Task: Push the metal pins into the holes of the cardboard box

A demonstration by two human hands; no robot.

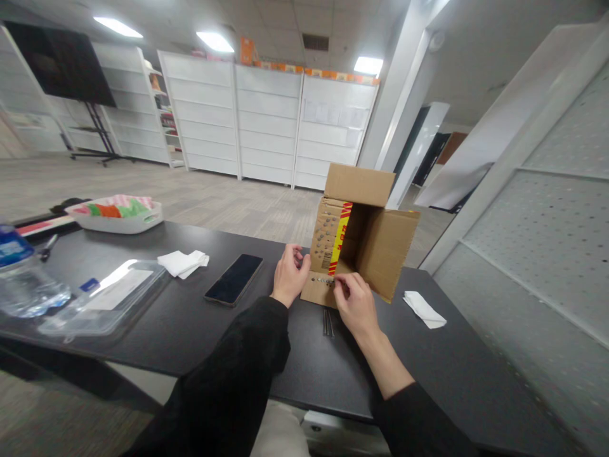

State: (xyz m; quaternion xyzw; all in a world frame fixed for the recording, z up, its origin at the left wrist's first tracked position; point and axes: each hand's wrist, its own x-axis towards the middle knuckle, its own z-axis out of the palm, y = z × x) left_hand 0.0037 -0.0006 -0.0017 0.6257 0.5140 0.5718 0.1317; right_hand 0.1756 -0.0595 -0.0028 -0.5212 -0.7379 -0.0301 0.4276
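An open cardboard box stands on the dark table, its opening towards me. Grey round heads, like those of nails or screws, dot its left side flap; a short row of them crosses the lower flap. My right hand is at the right end of that row, thumb and finger pinched; what they hold is too small to make out. Beside the left flap, my left hand has loosely curled fingers, thumb apart, with nothing visible in it. Several thin dark nails or screws lie just below the lower flap.
Left of my hands lie a phone, folded white tissue, a clear plastic case and a water bottle. A white basket with colourful contents stands behind. Another tissue is at right, near a perforated panel.
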